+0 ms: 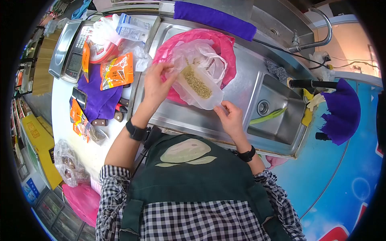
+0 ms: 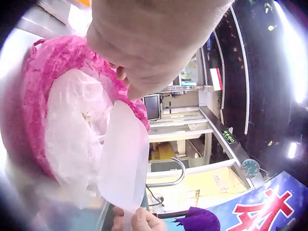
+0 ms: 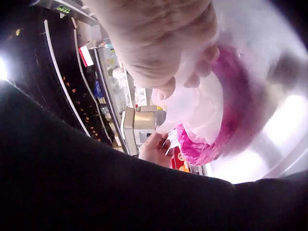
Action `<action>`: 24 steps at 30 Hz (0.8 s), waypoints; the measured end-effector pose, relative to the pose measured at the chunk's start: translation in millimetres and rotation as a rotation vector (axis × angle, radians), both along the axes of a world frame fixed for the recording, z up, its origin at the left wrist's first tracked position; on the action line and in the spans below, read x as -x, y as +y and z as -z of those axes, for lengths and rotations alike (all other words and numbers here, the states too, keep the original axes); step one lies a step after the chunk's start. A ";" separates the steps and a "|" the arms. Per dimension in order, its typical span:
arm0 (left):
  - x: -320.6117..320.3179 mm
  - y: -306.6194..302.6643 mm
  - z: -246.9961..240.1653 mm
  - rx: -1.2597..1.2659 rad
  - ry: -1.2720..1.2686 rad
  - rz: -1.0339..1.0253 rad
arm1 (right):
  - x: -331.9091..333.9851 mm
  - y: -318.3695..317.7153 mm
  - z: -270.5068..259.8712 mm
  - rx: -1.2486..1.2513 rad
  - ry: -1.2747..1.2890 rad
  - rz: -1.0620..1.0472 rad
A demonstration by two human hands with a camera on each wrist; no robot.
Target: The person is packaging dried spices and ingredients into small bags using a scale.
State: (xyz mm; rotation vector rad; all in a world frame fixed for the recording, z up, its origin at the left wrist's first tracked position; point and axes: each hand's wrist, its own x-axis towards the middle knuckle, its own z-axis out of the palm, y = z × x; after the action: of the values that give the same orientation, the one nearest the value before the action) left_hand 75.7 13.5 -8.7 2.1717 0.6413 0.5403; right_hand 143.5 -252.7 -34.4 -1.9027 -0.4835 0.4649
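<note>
Pinching a translucent scoop (image 1: 213, 100) by its handle (image 2: 127, 218) at centre, the right hand (image 1: 231, 120) is steadying one end; the left hand (image 1: 156, 84) is meeting the other, gripping or merely touching, I cannot tell. Hands at both ends are probably keeping its dry greenish bits (image 1: 197, 85) level. Beyond, a clear bag (image 1: 215, 62) is lying inside a pink bag (image 1: 226, 44), likely as a liner. Along the top, a purple cloth (image 1: 215, 18) is lying, perhaps against drips.

White liner (image 1: 212, 61): partly hidden by the scoop (image 1: 216, 99), inside the pink bag (image 1: 225, 45).
Scale display (image 1: 75, 62): left of the pink bag, too small to read.
</note>
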 end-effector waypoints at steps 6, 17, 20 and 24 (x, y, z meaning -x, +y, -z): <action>-33.7 3.8 8.7 -0.115 0.152 0.235 | 0.0 -2.1 -6.0 0.077 -0.063 -0.027; -52.9 -0.3 7.2 -0.144 0.325 0.269 | -5.8 -1.4 -15.8 0.129 -0.133 -0.033; -57.0 -1.0 9.3 -0.164 0.357 0.282 | -8.3 0.0 -21.6 0.141 -0.154 -0.035; -59.1 -2.2 12.9 -0.101 0.381 0.280 | -11.1 -2.4 -21.0 0.155 -0.161 -0.031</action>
State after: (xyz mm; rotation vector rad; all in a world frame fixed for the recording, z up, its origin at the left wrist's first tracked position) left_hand 134.7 11.3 -21.7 2.4326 0.5007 0.0088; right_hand 154.6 -255.2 -13.4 -2.0945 -0.5980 0.3804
